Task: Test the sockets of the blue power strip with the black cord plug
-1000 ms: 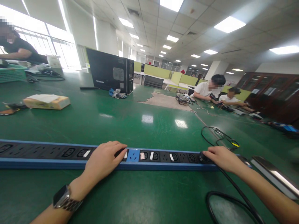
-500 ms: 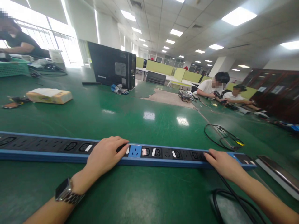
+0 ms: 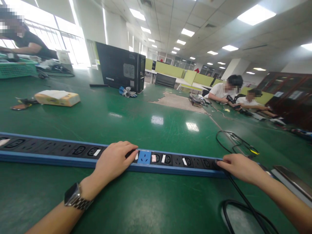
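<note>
A long blue power strip (image 3: 185,169) with black sockets and one blue socket (image 3: 144,158) lies across the green table. My left hand (image 3: 115,159), with a watch (image 3: 74,196) on its wrist, is closed over the strip just left of the blue socket; its thumb and fingers pinch something black that is mostly hidden. Farther right, my right hand (image 3: 240,167) has thumb and fingers closed on a black plug (image 3: 217,163) at a socket near the strip's right part. A black cable (image 3: 243,198) runs down from there.
Beyond the strip stand a tissue pack (image 3: 58,98), a black computer case (image 3: 117,68) and gloves (image 3: 128,92). A coiled cable (image 3: 234,138) lies at the right, near a dark flat device (image 3: 292,180). A green basket (image 3: 18,69) is at the left. Several people sit around the table.
The view has shifted slightly, so most things appear a little farther right. My right hand has turned slightly at the plug. My left hand keeps its place on the strip.
</note>
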Demonstrator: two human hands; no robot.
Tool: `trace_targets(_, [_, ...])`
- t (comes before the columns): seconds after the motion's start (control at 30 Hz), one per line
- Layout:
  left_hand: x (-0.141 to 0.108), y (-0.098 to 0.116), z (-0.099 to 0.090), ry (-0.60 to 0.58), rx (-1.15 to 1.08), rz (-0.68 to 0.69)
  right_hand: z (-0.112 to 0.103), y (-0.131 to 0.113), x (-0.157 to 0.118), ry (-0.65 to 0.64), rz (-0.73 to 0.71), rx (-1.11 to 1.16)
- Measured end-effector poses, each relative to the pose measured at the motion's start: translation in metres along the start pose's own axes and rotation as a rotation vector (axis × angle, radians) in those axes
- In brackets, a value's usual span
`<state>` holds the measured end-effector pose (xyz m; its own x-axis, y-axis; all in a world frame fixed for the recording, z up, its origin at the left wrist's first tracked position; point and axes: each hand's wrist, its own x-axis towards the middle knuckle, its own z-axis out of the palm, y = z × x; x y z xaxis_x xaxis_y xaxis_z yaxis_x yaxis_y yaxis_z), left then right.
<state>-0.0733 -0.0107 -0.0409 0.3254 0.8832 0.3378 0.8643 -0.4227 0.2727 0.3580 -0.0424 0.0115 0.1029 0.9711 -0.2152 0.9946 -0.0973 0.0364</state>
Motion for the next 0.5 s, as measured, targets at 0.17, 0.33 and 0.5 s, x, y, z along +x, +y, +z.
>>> trace_targets(0.17, [-0.001,0.0,0.0,-0.021,0.015,-0.004,-0.025,-0.012,-0.007,0.15,0.031,0.161])
trace_targets(0.33, [-0.001,0.0,0.0,-0.008,0.004,-0.005,-0.035,-0.067,-0.019,0.134,-0.101,0.345])
trace_targets(0.5, [-0.002,0.0,0.0,-0.005,0.027,-0.003,-0.015,-0.123,-0.006,0.064,-0.23,0.26])
